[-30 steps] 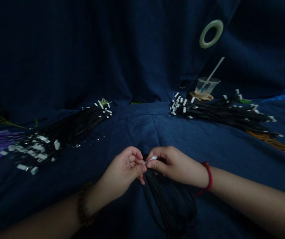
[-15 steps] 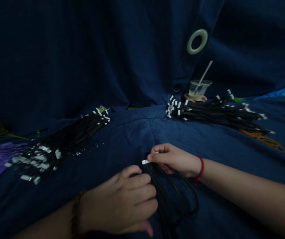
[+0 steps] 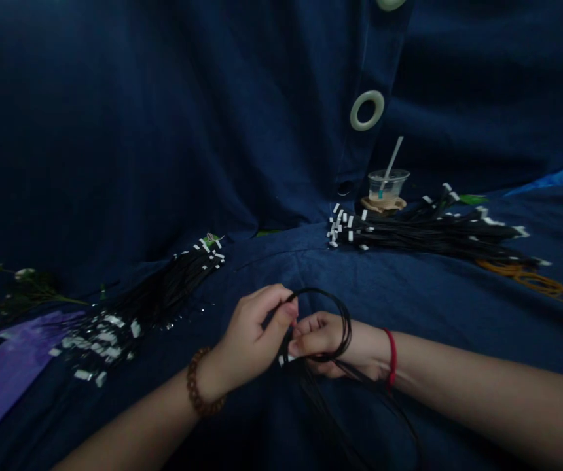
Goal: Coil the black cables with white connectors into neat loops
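Both my hands meet at the middle front over the dark blue cloth. My left hand point(image 3: 260, 333), with a brown bead bracelet on its wrist, is closed, thumb and forefinger pinching a bent loop of thin black cables point(image 3: 347, 324). That loop arches over to my right hand point(image 3: 325, 341), which wears a red cord. Its fingers are closed around the same cables near a white connector point(image 3: 285, 359) poking out beside the thumb. Loose cable strands hang below toward the front. The part of the cables inside the fingers is hidden.
Bundles of black cables with white connectors lie at left point(image 3: 163, 288) and right point(image 3: 423, 234). Behind the right one stands a plastic cup point(image 3: 388, 186) with a straw. Orange bands point(image 3: 531, 280) lie at right, a purple sheet point(image 3: 16, 366) and flowers point(image 3: 25, 275) at left.
My left hand has moved up and taken hold of the black cables, bending them into a loop. My right hand has come slightly lower, still holding the connector end. The view has shifted a little.
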